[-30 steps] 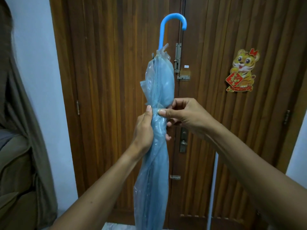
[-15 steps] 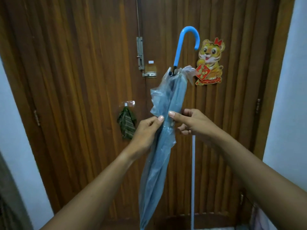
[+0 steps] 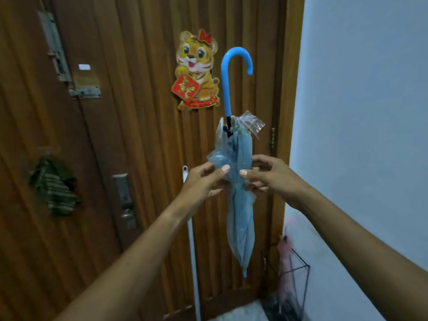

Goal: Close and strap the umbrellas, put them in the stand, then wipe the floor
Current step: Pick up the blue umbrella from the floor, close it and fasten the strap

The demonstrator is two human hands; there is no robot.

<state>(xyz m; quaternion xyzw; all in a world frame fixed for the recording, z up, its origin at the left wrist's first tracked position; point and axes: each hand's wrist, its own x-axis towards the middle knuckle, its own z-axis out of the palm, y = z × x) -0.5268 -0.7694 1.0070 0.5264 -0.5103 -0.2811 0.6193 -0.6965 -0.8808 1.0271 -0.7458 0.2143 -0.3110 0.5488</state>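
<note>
A folded, translucent blue umbrella (image 3: 239, 216) hangs upright in front of me, its blue hooked handle (image 3: 228, 72) on top and its tip pointing down. My left hand (image 3: 203, 181) pinches the bunched canopy from the left. My right hand (image 3: 268, 176) grips it from the right at the same height. A black wire umbrella stand (image 3: 298, 286) sits in the lower right corner by the wall, with a pink umbrella (image 3: 283, 249) in it.
A brown wooden door (image 3: 139, 135) fills the view, with a tiger sticker (image 3: 196, 70), a lock (image 3: 126, 200) and a hanging green striped cloth (image 3: 55, 188). A white pole (image 3: 192, 251) leans on the door. A pale wall (image 3: 370, 112) stands at right.
My view has swung to the right, bringing the wall and wire stand into sight. The umbrella has shifted right with both hands still on its canopy, and its tip now shows.
</note>
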